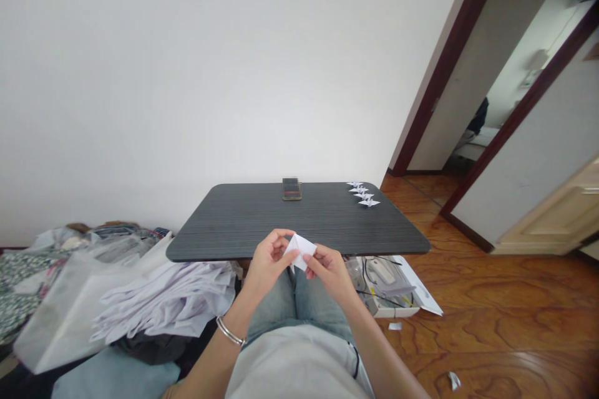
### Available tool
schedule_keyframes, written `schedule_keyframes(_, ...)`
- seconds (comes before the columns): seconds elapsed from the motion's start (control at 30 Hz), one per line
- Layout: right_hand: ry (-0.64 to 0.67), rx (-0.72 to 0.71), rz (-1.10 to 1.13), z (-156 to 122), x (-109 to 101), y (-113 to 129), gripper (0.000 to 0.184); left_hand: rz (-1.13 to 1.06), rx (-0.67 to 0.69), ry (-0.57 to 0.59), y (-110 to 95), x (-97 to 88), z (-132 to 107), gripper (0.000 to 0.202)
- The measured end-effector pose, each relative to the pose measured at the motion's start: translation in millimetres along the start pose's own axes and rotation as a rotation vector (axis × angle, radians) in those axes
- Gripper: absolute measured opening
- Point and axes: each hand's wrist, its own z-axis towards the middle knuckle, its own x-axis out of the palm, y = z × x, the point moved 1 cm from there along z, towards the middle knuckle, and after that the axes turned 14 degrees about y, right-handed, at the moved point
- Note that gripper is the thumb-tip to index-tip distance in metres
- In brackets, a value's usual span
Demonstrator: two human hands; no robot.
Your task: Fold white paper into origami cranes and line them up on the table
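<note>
A small folded square of white paper (pixel 302 245) is held between my two hands, just over the near edge of the dark table (pixel 253 218). My left hand (pixel 270 257) pinches its left side, thumb on the front face. On the right side, my right hand (pixel 326 263) grips the same paper with thumb and fingers. Crease lines show on its face; the fingers behind it are partly hidden. Several white paper cranes (pixel 367 196) stand in a row at the table's far right.
A phone (pixel 292 189) lies at the table's back edge by the wall. Under the table's right side sits a white box (pixel 388 283) of cables. Piled clothes (pixel 173 299) and a plastic bag (pixel 79 299) are at left. Paper scraps (pixel 453 380) lie on the wooden floor.
</note>
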Motion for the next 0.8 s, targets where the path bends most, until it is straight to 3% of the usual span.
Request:
schedule_keyframes(0.2, -0.076, -0.022, 0.040, -0.4, -1.4, 1.1, 0.028, 0.042, -0.012, 0.006, 4.5, 0.2, 0.0, 0.033)
schedule_keyframes(0.3, -0.132, -0.037, 0.032, -1.1, -1.7, 1.7, 0.025, 0.171, 0.056, -0.121, 1.0, -0.8, -0.4, 0.032)
schedule_keyframes(0.4, -0.245, -0.078, -0.021, -1.4, -2.8, 3.1, 0.023, 0.397, 0.173, -0.270, -4.8, -0.2, -4.0, 0.016)
schedule_keyframes(0.5, -0.339, -0.140, -0.107, -1.3, -3.4, 4.6, 0.018, 0.502, 0.206, -0.222, -8.6, 4.3, -7.4, 0.002)
schedule_keyframes(0.63, -0.366, -0.232, -0.198, -2.5, -0.5, 6.3, 0.010, 0.331, 0.124, -0.098, -7.7, 11.4, -7.2, 0.010)
schedule_keyframes(0.8, -0.308, -0.339, -0.322, -4.8, 3.6, 9.3, 0.006, -0.008, 0.022, -0.047, -2.6, 14.3, -4.3, 0.020)
